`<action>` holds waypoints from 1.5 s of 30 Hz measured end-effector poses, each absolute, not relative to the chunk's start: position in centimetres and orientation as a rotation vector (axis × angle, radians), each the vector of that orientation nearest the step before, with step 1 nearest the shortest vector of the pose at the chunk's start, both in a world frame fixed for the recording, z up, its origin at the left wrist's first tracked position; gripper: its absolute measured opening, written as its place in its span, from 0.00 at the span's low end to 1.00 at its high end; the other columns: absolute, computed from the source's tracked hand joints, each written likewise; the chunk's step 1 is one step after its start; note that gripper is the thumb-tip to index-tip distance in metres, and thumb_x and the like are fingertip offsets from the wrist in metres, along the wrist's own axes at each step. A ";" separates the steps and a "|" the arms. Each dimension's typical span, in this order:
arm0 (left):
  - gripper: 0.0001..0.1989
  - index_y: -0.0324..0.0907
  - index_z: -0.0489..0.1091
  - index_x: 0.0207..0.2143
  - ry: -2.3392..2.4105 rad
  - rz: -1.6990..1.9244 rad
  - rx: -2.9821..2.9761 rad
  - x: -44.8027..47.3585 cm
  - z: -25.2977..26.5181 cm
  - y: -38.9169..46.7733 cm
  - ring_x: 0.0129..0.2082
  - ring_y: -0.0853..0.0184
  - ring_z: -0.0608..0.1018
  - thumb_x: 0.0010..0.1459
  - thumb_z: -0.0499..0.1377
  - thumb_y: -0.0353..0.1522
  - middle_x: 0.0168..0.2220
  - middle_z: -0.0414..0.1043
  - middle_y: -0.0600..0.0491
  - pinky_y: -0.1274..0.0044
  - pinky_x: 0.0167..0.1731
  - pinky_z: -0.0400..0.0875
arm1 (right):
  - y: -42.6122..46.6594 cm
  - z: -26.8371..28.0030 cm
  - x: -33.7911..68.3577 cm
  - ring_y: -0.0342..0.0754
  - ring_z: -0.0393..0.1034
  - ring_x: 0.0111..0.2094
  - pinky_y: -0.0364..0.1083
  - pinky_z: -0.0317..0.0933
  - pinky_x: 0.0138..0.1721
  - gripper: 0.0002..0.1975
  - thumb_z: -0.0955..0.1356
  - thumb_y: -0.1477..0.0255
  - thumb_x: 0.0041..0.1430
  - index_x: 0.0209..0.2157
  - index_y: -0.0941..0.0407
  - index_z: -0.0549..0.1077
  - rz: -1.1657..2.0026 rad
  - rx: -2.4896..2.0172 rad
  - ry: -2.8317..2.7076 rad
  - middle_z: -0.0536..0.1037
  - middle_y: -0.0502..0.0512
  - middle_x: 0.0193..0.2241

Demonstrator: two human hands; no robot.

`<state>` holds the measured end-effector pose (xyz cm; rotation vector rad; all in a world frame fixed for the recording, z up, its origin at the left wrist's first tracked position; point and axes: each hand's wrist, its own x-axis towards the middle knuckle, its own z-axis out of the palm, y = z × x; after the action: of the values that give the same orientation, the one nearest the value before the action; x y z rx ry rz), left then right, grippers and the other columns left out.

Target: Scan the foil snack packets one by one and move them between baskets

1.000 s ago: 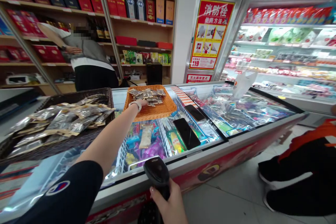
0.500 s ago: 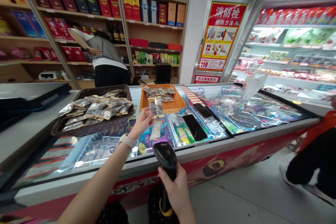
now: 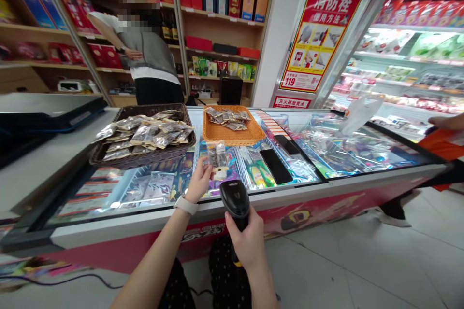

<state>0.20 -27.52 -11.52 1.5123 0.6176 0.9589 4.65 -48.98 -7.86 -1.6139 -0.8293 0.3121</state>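
My left hand (image 3: 200, 179), with a white watch band at the wrist, is closed on the edge of a small clear packet (image 3: 216, 154) with dark contents. The packet is above the glass top of a chest freezer (image 3: 300, 187). Wrapped around its handle, my right hand (image 3: 246, 236) grips a black barcode scanner (image 3: 235, 199), its head toward the packet. Beyond the packet sits an orange wicker basket (image 3: 259, 133) holding several similar packets. To the left, a dark brown woven basket (image 3: 145, 160) is heaped with more of them.
Two black phones (image 3: 276, 166) lie on the freezer glass, right of the packet. A grey counter with a flat dark device (image 3: 54, 108) stands at left. Behind the freezer a person (image 3: 148, 53) stands facing shelves of boxes. At the right edge, another person's arm (image 3: 445, 123) shows.
My left hand has drawn the packet back and lower, closer to the scanner. My view has tilted down and shifted left. The person at the right has moved partly out of view.
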 end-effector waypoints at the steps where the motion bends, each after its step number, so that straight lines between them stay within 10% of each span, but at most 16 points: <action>1: 0.20 0.42 0.60 0.51 0.607 0.957 1.517 0.2 -11.5 -27.6 0.23 0.71 0.70 0.61 0.59 0.40 0.24 0.64 0.61 0.78 0.26 0.63 | -48.9 -7.8 4.6 0.55 0.80 0.30 0.45 0.69 0.32 0.12 0.70 0.66 0.56 0.38 0.59 0.79 0.305 -1.608 -0.832 0.85 0.60 0.31; 22: 0.21 0.41 0.61 0.51 0.598 0.964 1.535 -0.1 -10.1 -28.8 0.23 0.70 0.69 0.59 0.60 0.41 0.23 0.64 0.59 0.77 0.27 0.63 | -48.3 -7.7 4.2 0.56 0.79 0.30 0.45 0.68 0.31 0.14 0.70 0.63 0.56 0.37 0.59 0.79 0.276 -1.651 -0.787 0.85 0.61 0.30; 30: 0.20 0.40 0.66 0.52 0.755 1.481 1.741 -3.1 1.8 -17.5 0.26 0.67 0.73 0.60 0.57 0.39 0.26 0.70 0.55 0.77 0.29 0.67 | -46.5 -12.0 3.9 0.62 0.82 0.33 0.47 0.70 0.35 0.21 0.71 0.56 0.55 0.38 0.60 0.81 0.280 -1.618 -0.725 0.85 0.63 0.28; 36: 0.04 0.41 0.70 0.33 1.478 1.182 1.989 -7.0 6.4 -6.3 0.32 0.56 0.78 0.53 0.62 0.28 0.21 0.70 0.52 0.71 0.36 0.69 | -44.9 -15.2 3.2 0.67 0.82 0.32 0.49 0.72 0.32 0.23 0.72 0.52 0.50 0.34 0.58 0.82 0.230 -1.632 -0.741 0.85 0.66 0.27; 45: 0.12 0.42 0.66 0.22 1.611 1.071 2.172 -9.0 5.3 -6.1 0.39 0.55 0.76 0.48 0.68 0.27 0.19 0.58 0.55 0.74 0.37 0.64 | -45.9 -13.4 3.6 0.65 0.81 0.34 0.49 0.72 0.36 0.24 0.72 0.53 0.54 0.38 0.61 0.83 0.241 -1.599 -0.753 0.85 0.67 0.30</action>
<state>-8.97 -6.05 5.27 2.1720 1.6106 1.0714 3.56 -45.94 -13.41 -1.5991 -0.7530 0.2415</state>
